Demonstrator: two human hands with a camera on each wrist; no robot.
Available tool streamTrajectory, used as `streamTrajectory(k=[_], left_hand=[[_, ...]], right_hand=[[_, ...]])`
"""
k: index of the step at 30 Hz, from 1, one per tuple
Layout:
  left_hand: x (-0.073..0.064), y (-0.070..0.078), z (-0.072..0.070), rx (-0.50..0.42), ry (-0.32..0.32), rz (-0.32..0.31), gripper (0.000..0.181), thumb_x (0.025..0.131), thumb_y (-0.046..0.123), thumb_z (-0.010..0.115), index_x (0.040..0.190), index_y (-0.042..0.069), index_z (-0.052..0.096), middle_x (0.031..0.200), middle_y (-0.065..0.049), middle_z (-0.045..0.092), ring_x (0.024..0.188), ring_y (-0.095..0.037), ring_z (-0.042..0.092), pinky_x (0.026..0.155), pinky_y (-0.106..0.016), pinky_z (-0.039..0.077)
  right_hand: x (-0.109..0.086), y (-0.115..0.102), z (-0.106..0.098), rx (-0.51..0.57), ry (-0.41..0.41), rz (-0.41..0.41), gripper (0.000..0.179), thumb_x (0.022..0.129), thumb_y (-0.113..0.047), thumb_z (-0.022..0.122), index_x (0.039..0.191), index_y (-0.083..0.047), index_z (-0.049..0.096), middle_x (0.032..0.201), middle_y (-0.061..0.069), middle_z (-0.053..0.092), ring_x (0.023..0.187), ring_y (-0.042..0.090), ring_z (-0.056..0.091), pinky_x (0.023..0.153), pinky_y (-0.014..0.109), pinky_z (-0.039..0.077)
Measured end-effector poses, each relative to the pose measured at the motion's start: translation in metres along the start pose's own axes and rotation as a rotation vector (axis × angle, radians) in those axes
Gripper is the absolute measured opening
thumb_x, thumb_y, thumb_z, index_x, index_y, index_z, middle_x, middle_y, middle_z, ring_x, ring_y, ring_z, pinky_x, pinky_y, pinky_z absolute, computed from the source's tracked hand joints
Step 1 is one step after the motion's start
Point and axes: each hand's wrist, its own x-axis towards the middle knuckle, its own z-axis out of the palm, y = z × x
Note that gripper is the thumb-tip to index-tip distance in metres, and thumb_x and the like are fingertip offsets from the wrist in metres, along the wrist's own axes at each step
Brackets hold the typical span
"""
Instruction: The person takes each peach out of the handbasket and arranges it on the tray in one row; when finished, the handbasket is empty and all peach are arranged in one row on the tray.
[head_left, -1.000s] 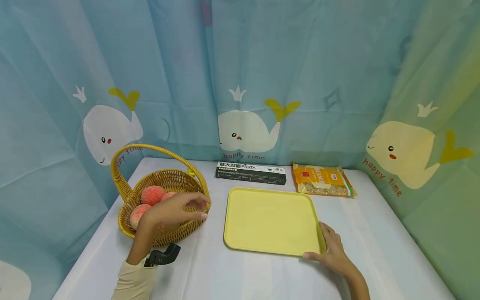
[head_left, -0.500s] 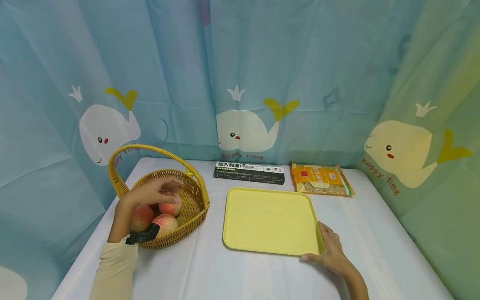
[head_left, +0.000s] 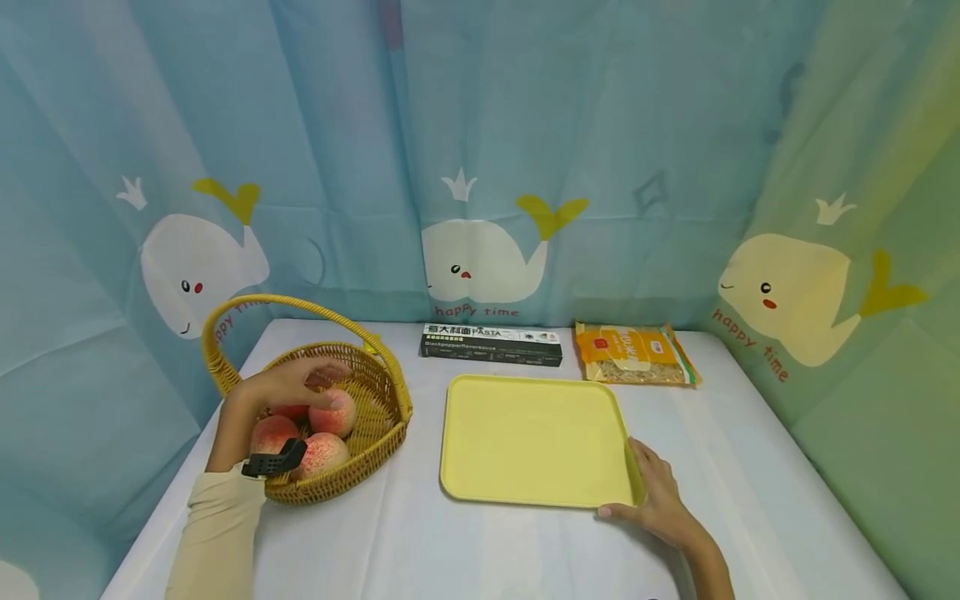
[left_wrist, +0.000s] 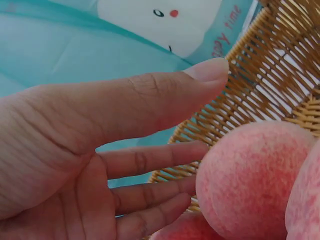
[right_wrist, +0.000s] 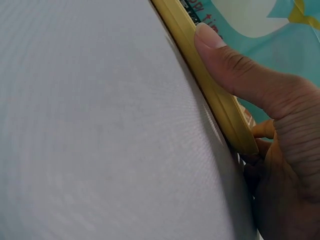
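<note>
Seen from the head view, the left hand (head_left: 288, 385) arches over a peach (head_left: 336, 422) in the wicker basket (head_left: 330, 486) at left, while the left wrist view reveals thumb and fingers spread wide beside the fruit, contact uncertain. The right hand (head_left: 658, 500) grips the yellow tray (head_left: 532, 442) at its near right corner, the right wrist view showing the thumb against the rim up close. On the far side, a box (head_left: 491, 350) reads "PASTA" and "Blackpepperflavorsauce", and the curtain (head_left: 315, 125) behind reads "happy time".
</note>
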Motion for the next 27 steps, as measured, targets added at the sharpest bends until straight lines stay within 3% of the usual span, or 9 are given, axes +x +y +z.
streamTrajectory(k=[5,13,27], left_hand=[[0.002,-0.008,-0.001,0.022,-0.052,0.003,0.061,0.092,0.021,0.069,0.139,-0.008,0.044,0.136,-0.032,0.048,0.125,-0.048,0.048,0.101,-0.054,0.044],[0.002,-0.015,0.000,-0.030,-0.089,0.006,0.066,0.089,0.019,0.072,0.141,-0.007,0.042,0.140,-0.030,0.047,0.129,-0.048,0.046,0.101,-0.054,0.045],[0.010,-0.025,0.003,-0.050,-0.125,-0.048,0.067,0.084,0.018,0.076,0.139,-0.006,0.046,0.138,-0.024,0.052,0.124,-0.036,0.050,0.092,-0.036,0.048]], right_hand=[[0.001,-0.001,-0.001,-0.009,0.007,-0.015,0.120,0.065,-0.034,0.089,0.152,0.006,0.017,0.151,0.036,0.020,0.129,0.051,0.025,0.096,0.075,0.026],[0.001,-0.002,0.000,-0.018,0.010,0.000,0.121,0.064,-0.036,0.089,0.153,0.005,0.018,0.152,0.034,0.021,0.129,0.050,0.025,0.098,0.074,0.025],[0.001,-0.003,0.000,-0.036,0.017,0.015,0.121,0.064,-0.037,0.090,0.152,0.006,0.019,0.151,0.034,0.023,0.127,0.048,0.028,0.097,0.072,0.029]])
